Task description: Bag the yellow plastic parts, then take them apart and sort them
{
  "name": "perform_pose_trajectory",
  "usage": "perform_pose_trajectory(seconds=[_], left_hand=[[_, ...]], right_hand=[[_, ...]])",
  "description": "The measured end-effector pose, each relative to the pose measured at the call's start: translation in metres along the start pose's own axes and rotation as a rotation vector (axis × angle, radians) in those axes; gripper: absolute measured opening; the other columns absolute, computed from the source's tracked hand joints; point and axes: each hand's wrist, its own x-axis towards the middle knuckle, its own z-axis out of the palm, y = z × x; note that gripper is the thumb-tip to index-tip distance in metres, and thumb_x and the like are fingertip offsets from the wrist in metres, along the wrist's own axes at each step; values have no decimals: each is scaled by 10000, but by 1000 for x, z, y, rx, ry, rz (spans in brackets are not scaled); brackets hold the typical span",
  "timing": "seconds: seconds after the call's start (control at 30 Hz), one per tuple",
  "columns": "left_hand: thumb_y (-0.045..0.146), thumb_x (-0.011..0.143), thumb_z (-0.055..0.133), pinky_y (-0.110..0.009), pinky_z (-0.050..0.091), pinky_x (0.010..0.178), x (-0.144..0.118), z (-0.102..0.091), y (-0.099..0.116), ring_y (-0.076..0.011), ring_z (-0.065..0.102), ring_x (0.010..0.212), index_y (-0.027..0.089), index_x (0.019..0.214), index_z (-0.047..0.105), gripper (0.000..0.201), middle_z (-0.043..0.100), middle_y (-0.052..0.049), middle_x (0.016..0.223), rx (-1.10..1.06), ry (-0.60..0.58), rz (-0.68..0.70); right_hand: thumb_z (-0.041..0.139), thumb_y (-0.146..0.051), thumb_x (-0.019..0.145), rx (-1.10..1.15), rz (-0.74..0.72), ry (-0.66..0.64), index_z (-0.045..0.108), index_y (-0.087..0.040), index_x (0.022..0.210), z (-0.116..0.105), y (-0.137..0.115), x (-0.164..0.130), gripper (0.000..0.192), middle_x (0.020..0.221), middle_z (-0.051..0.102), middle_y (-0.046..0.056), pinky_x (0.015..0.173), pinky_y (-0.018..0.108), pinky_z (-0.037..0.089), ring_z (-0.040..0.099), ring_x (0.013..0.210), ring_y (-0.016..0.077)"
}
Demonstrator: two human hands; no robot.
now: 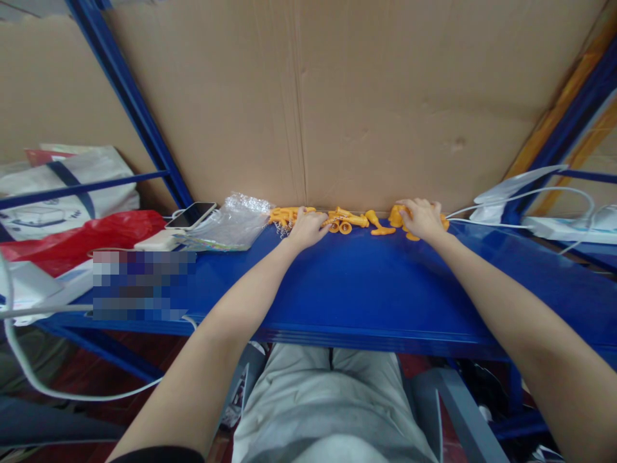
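My left hand [307, 229] reaches to the back of the blue table, its fingers bent down among small orange plastic pieces [292, 211] with thin metal chains [283, 226]. What its fingertips hold is hidden. Farther right, my right hand [423, 217] is curled over an orange plastic piece [396, 215], its fingers partly hidden behind the knuckles. Between the hands lie several more orange pieces [354, 220], some with round hollow ends. One T-shaped orange piece [383, 231] rests closest to my right hand.
The blue table [366, 283] meets a cardboard wall [347, 103]. Left stand a clear plastic bag [231, 225], a phone [191, 216], a white power bank [157, 241] and a red bag [96, 235]. White cables and a power strip [573, 228] lie at right.
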Motion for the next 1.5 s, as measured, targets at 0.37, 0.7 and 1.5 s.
perform_pose_trajectory(seconds=[0.37,0.7,1.5], left_hand=[[308,973,473,-477,333,993,-1,-4,4,-306,670,1018,168,980,705,271,766,-150,1018,13,-25,3],[323,972,471,-472,336,998,0,-1,1,-295,669,1008,192,967,701,264,769,-129,1012,2,-10,19],[288,975,495,-478,330,993,0,-1,1,-302,631,1061,219,967,686,203,729,-120,1064,-13,126,25]], right_hand=[[418,-274,909,-111,-38,-103,685,-168,1060,8,2,-3,324,1080,733,160,1000,538,299,607,1043,325],[433,-299,916,-82,1,-162,696,-179,1046,7,-4,-3,317,1074,740,175,942,528,341,628,1035,354],[396,-287,920,-144,47,-163,679,-130,1164,11,2,-5,405,1082,725,209,951,531,324,609,1046,358]])
